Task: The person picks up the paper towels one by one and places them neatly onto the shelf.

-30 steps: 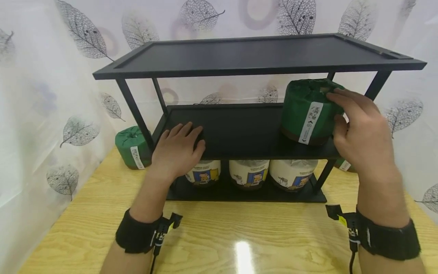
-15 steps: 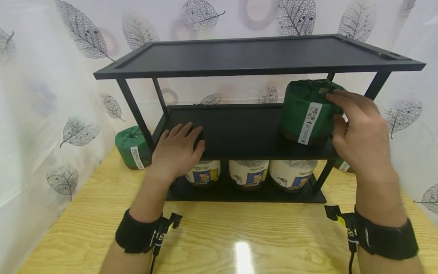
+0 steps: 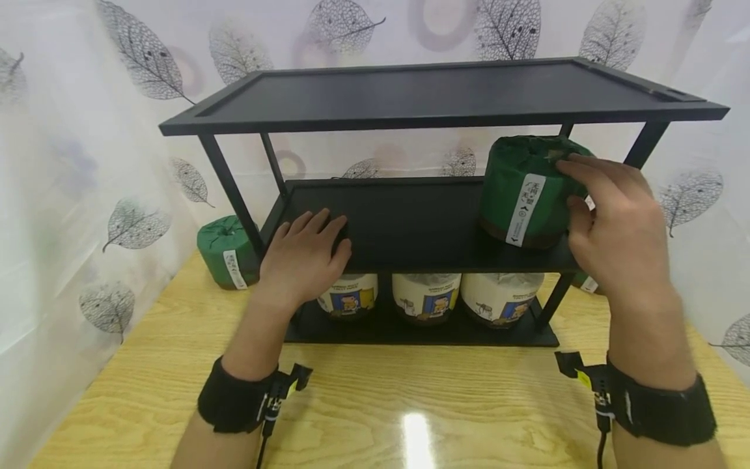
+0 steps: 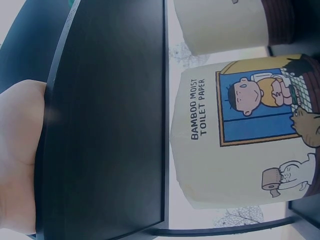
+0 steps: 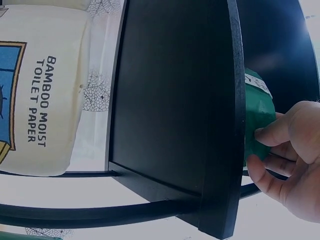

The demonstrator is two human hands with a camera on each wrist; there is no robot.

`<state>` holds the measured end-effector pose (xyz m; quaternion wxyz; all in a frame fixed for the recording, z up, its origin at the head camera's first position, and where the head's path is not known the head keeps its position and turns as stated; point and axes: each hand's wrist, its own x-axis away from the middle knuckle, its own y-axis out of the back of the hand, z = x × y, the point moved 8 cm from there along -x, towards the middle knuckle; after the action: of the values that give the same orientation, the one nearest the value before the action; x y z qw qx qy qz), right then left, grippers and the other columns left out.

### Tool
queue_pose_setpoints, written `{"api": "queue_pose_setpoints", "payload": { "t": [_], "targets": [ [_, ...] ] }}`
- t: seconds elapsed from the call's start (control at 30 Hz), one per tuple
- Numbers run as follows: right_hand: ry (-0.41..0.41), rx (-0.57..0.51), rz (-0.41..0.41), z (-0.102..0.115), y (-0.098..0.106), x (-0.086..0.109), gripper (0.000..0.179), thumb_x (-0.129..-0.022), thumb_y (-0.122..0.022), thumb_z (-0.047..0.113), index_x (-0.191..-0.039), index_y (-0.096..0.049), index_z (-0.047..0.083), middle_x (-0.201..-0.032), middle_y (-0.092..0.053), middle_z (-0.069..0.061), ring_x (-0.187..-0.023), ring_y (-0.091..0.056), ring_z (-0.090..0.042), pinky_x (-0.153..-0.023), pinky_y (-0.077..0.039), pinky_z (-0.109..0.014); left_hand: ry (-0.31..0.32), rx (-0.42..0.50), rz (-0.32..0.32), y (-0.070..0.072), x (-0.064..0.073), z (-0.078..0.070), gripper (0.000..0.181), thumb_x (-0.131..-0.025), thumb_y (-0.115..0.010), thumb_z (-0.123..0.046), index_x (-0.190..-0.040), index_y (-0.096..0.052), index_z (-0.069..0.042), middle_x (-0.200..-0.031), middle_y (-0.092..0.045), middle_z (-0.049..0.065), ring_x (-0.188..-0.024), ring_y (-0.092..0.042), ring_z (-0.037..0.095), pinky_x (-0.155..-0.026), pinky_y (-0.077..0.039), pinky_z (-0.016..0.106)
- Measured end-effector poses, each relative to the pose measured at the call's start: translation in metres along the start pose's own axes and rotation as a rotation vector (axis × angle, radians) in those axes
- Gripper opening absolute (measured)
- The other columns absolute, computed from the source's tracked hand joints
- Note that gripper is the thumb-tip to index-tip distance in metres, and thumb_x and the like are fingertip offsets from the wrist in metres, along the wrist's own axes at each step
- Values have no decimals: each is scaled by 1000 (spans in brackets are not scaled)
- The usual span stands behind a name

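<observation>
A green-wrapped toilet paper roll with a white label strip stands upright at the right end of the middle shelf. My right hand grips it from the right, fingers over its top edge and thumb at its side. In the right wrist view, the thumb and fingers meet the green wrapper, partly hidden behind the shelf edge. At the left end of the same shelf, my left hand rests with its fingers extended and nothing held. The left wrist view shows only part of that hand by the shelf edge.
Three cream toilet paper rolls stand on the bottom shelf. Another green roll sits on the wooden table left of the black rack; one more shows partly at its right. The top shelf overhangs both hands.
The gripped green roll has turned slightly, its label strip shifting left. My right hand has moved a little to the left; my left hand stays in place.
</observation>
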<state>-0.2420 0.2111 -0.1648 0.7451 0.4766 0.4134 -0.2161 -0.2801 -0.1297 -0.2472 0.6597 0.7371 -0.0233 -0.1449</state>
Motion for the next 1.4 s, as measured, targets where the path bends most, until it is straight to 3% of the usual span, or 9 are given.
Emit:
{"api": "queue_pose_setpoints", "payload": {
  "t": [0.53,1.0,1.13,1.27,1.33,1.4],
  "targets": [
    [66,-26,-80,10,-1,2,36,-91,-56,-9,-122,-69,2,-127,-67,-17,-110,-53,-45,-90,-43,-52,1,-4,-4,0,0,0,53,-106,-35,-42,-153,-42,-18,-160,-36,14,-148,-30,38,-118,-24,60],
    [107,-47,-89,18,-2,2,33,-92,-55,-5,-121,-70,1,-129,-66,-19,-107,-48,-48,-89,-39,-54,7,1,11,0,-1,0,54,-106,-34,-42,-154,-40,-19,-161,-34,13,-149,-28,38,-119,-22,60],
    [93,-108,-140,12,0,0,39,-88,-46,-3,-117,-72,0,-127,-67,-17,-112,-52,-46,-91,-39,-41,7,6,20,-2,-1,1,54,-106,-34,-43,-155,-39,-19,-162,-33,13,-149,-27,38,-119,-22,60],
    [35,-130,-191,1,4,-1,50,-80,-37,0,-115,-72,0,-128,-68,-15,-118,-57,-40,-80,-31,-19,4,3,19,-2,-1,0,54,-106,-34,-43,-155,-39,-19,-162,-33,13,-150,-27,38,-119,-22,60],
    [1,-103,-184,-3,4,-1,49,-81,-38,3,-117,-71,0,-130,-67,-14,-122,-58,-38,-80,-35,-18,4,-1,13,-1,-1,1,54,-106,-34,-43,-154,-40,-20,-161,-33,13,-149,-28,38,-119,-22,60],
    [-26,-69,-152,-5,2,-1,45,-85,-41,4,-120,-69,1,-132,-65,-15,-124,-58,-37,-89,-46,-22,5,-2,10,-1,-1,1,54,-106,-35,-43,-154,-40,-19,-161,-33,13,-149,-28,38,-119,-22,60]
  ]
}}
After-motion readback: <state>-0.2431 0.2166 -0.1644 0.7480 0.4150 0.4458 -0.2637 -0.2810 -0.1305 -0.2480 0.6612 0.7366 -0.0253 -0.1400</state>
